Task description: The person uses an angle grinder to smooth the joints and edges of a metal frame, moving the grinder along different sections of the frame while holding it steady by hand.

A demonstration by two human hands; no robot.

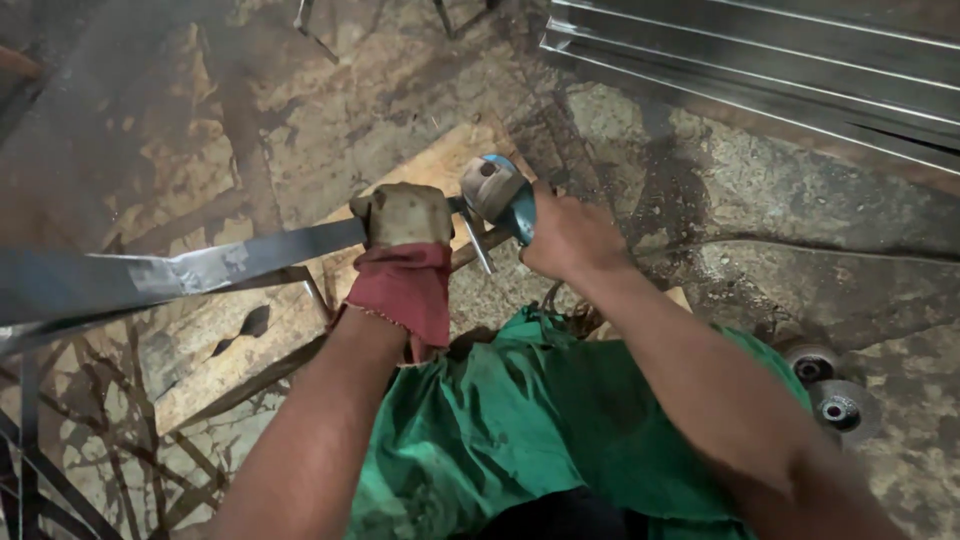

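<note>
Left hand (403, 215): gloved, clamped around the flat metal bar (200, 268).
Right hand (565, 238): bare, gripped on the angle grinder (497, 195).
Bar axis: stretched leftward from the left hand; the grinder lies just right of it.

Stained concrete floor (700, 190): wooden board (230, 340), probably grinding discs (828, 388).

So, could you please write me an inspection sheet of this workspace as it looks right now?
Surface: stained, cracked concrete floor; wooden board lies on it.
Job's things: flat metal bar across the board; angle grinder at its end.
Clutter: two grinding discs on the floor; green cloth on the lap.
Grippers: gloved left hand grips the bar; bare right hand holds the grinder.
Cables: nothing seen.
Surroundings: stacked metal sections top right; metal grille lower left.
</note>
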